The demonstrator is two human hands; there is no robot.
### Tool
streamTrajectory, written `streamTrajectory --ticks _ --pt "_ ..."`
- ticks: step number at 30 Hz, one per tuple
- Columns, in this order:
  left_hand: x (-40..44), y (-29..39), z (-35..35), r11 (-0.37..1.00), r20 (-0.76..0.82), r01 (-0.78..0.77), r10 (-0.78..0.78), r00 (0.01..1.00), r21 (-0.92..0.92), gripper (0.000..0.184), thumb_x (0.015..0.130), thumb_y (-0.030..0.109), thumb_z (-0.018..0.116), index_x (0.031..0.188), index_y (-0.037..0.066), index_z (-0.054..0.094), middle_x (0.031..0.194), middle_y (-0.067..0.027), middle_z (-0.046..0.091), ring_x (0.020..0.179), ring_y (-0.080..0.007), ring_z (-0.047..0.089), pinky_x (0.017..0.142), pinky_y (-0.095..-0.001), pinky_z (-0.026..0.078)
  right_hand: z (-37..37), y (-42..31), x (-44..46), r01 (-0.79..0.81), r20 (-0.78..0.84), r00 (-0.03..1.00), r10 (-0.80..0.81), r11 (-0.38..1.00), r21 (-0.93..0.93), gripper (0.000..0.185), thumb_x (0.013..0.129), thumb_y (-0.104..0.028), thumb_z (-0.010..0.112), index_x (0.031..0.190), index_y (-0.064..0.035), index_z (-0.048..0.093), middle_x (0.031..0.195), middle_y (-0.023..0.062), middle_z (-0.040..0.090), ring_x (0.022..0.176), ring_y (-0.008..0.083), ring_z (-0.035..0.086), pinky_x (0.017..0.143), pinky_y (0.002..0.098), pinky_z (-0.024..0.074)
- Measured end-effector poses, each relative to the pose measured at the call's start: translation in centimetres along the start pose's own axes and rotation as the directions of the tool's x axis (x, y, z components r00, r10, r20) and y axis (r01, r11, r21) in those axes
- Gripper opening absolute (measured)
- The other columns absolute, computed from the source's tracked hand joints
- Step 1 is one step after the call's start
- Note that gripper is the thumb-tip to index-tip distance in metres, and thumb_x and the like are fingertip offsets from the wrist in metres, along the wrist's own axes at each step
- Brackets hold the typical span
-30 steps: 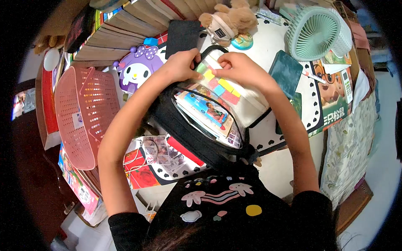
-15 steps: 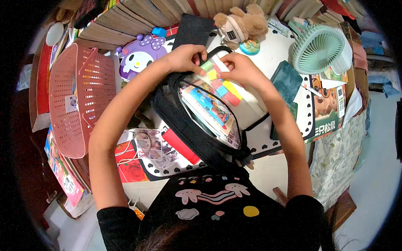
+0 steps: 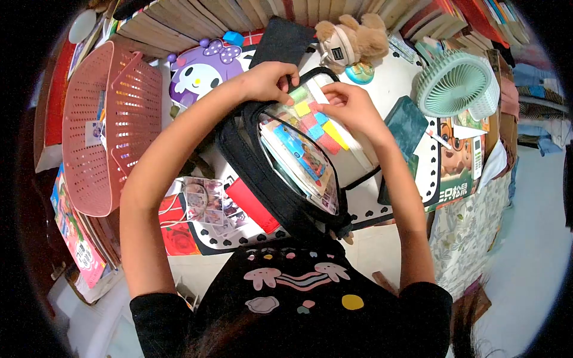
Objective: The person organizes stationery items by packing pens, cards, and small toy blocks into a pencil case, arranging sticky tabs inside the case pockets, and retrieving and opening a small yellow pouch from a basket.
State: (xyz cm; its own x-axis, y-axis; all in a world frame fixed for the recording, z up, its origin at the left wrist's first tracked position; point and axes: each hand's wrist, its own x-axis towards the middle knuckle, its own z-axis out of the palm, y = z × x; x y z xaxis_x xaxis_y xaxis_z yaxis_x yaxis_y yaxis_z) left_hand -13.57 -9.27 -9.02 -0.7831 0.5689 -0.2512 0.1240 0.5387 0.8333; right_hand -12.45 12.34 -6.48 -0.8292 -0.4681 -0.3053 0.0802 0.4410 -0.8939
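Note:
A black bag (image 3: 245, 158) stands open on the desk in front of me, with books and papers (image 3: 298, 156) inside. My left hand (image 3: 271, 82) pinches the upper left edge of a clear, colourfully checked sleeve (image 3: 316, 122) at the bag's mouth. The fingers of my right hand (image 3: 349, 107) are closed on the same sleeve's upper right side. Yellow patches show on the sleeve between my hands. Its lower part lies against the bag's contents.
A pink basket (image 3: 89, 137) is at the left, near a purple character board (image 3: 200, 71). Behind the bag are a plush toy (image 3: 358, 42) and a row of books (image 3: 203, 21). A green fan (image 3: 453, 86) and dark green case (image 3: 406, 128) stand right.
The view has shifted, so the desk items appear further left or lower. My right hand has moved slightly away from my left along the sleeve, and both still hold it.

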Motion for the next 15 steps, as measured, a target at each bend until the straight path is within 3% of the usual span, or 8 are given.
streamTrajectory --ticks 2,6,8,15 --pt "0.0 0.1 0.0 1.000 -0.001 0.008 -0.008 1.000 -0.004 0.034 0.062 0.011 0.073 0.087 0.006 0.051 0.066 0.0000 0.050 0.063 -0.0090 0.047 0.057 -0.0234 0.039 -0.9 -0.3 0.2 -0.070 0.098 0.991 0.089 0.979 -0.190 0.033 0.065 -0.005 0.068 0.094 0.0039 0.056 0.076 0.0038 0.059 0.064 0.0057 0.053 0.060 0.0197 0.0450" --pt "0.1 -0.1 -0.1 1.000 0.026 -0.001 0.001 1.000 -0.014 0.033 0.063 0.009 0.072 0.088 0.006 0.051 0.068 -0.0002 0.050 0.064 -0.0093 0.047 0.058 -0.0233 0.040 -0.8 0.4 0.7 -0.027 0.188 0.980 0.060 0.985 -0.171 0.031 0.065 -0.002 0.066 0.093 0.0039 0.055 0.075 0.0031 0.059 0.062 0.0053 0.053 0.059 0.0194 0.0448" --pt "0.0 0.0 -0.4 1.000 0.042 0.013 -0.013 0.999 -0.019 0.033 0.063 0.008 0.072 0.089 0.006 0.051 0.068 -0.0002 0.050 0.065 -0.0092 0.047 0.059 -0.0233 0.040 -0.5 0.7 0.9 -0.028 0.131 0.990 0.049 0.987 -0.159 0.032 0.063 -0.006 0.067 0.092 0.0033 0.056 0.078 0.0090 0.062 0.067 0.0134 0.059 0.063 0.0247 0.0472" --pt "0.0 0.0 -0.5 1.000 0.052 0.012 -0.011 0.999 -0.005 0.033 0.064 0.010 0.071 0.089 0.005 0.051 0.069 0.0000 0.050 0.066 -0.0088 0.048 0.059 -0.0235 0.041 0.8 0.9 -0.1 -0.001 0.011 1.000 0.002 0.998 -0.059 0.028 0.065 0.000 0.063 0.092 0.0029 0.056 0.079 0.0100 0.062 0.071 0.0145 0.060 0.064 0.0254 0.0474"
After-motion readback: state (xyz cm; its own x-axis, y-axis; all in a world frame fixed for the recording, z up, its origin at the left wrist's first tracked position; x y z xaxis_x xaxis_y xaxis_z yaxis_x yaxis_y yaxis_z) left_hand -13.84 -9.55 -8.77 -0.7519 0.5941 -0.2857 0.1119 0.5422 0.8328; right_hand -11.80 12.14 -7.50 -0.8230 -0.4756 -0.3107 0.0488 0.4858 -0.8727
